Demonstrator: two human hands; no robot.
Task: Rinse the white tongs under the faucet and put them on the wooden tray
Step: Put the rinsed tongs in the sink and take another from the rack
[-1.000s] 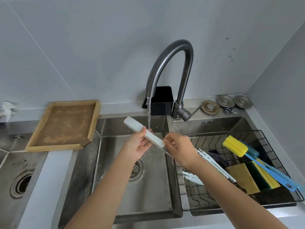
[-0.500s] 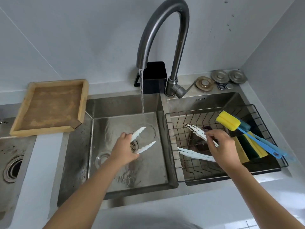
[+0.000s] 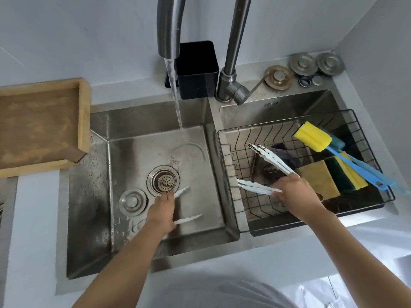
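We hold one pair of white tongs (image 3: 186,204) in our left hand (image 3: 161,213), low at centre frame, away from the running faucet (image 3: 169,27). Our right hand (image 3: 293,193) grips a second pair (image 3: 273,160) in the wire basket (image 3: 233,174). We judge rinsing is still underway; next, carry rinsed tongs to the wooden tray (image 3: 84,121), upper left.

Lighting: bright, even daylight; soft glare on the sink (image 3: 213,138) steel. Wide-angle bending at edges; slight blur throughout.

left hand (image 3: 162,211): fingers curled, gripping | right hand (image 3: 297,192): fingers curled, gripping
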